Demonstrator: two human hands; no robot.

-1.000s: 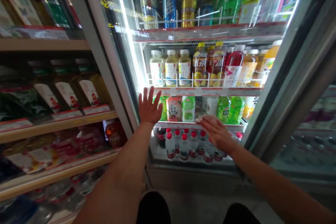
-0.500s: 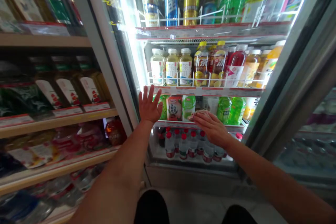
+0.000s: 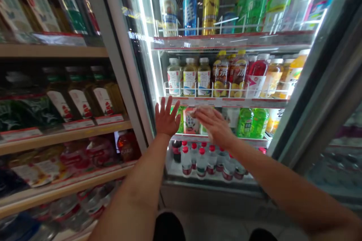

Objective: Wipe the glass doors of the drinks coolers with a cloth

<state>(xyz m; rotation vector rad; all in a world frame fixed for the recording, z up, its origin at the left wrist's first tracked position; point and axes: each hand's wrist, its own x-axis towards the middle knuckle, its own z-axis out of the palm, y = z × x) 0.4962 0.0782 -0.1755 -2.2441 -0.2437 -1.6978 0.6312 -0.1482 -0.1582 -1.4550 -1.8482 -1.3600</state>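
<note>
My left hand (image 3: 167,118) is raised with its fingers spread, palm toward the glass front (image 3: 141,67) of a lit drinks cooler; it appears to rest on the glass. My right hand (image 3: 213,122) reaches in from the right, fingers together and pointing left. Under its fingertips shows a small pale, crumpled cloth (image 3: 192,112), mostly hidden by the hand. Behind my right hand stands a red-labelled drink (image 3: 191,122), partly covered. Green bottles (image 3: 244,122) stand to the right of it.
Cooler shelves hold cans (image 3: 189,14), tea bottles (image 3: 189,77) and red-capped water bottles (image 3: 201,162). Wooden shelving (image 3: 68,135) with bottled drinks stands on the left. A grey door frame (image 3: 319,94) runs down the right side. My knees (image 3: 169,228) show at the bottom.
My right hand has moved left and slightly up across the glass with the cloth, now in front of the red-labelled drink. My left hand keeps its place as the view shifts a little.
</note>
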